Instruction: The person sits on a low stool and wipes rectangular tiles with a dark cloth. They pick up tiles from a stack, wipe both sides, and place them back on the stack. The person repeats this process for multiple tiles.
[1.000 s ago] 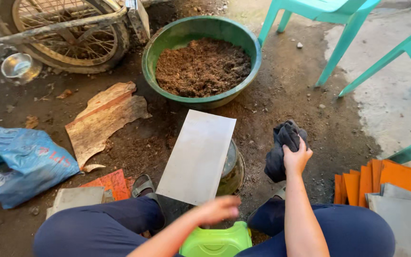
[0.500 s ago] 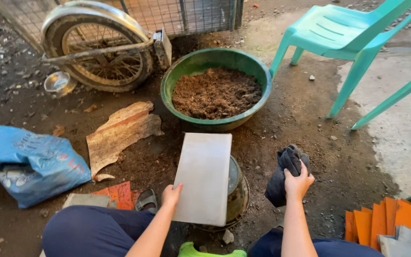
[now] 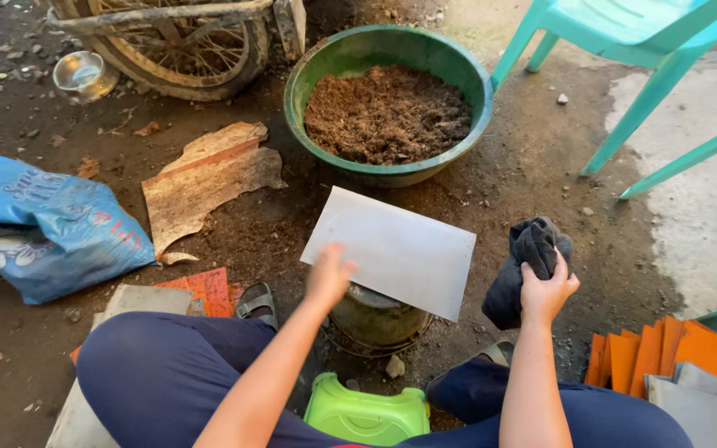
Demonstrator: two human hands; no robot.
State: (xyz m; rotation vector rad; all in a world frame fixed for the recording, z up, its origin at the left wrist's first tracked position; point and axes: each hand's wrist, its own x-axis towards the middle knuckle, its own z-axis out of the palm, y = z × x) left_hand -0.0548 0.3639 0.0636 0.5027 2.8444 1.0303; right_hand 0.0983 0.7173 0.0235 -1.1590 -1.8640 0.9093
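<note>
A grey rectangular tile lies flat on top of a round metal can in front of my knees. My left hand rests on the tile's near left edge, fingers apart, slightly blurred. My right hand is raised to the right of the tile and grips a dark crumpled cloth. A green plastic stool shows between my legs.
A green basin filled with brown soil stands beyond the tile. A blue sack and torn cardboard lie left. Orange tiles are stacked right. A cart wheel, metal bowl and turquoise chairs stand behind.
The tile has been turned from lengthwise to crosswise on the can. My left hand moved onto the tile's near edge. My right hand stayed up holding the cloth.
</note>
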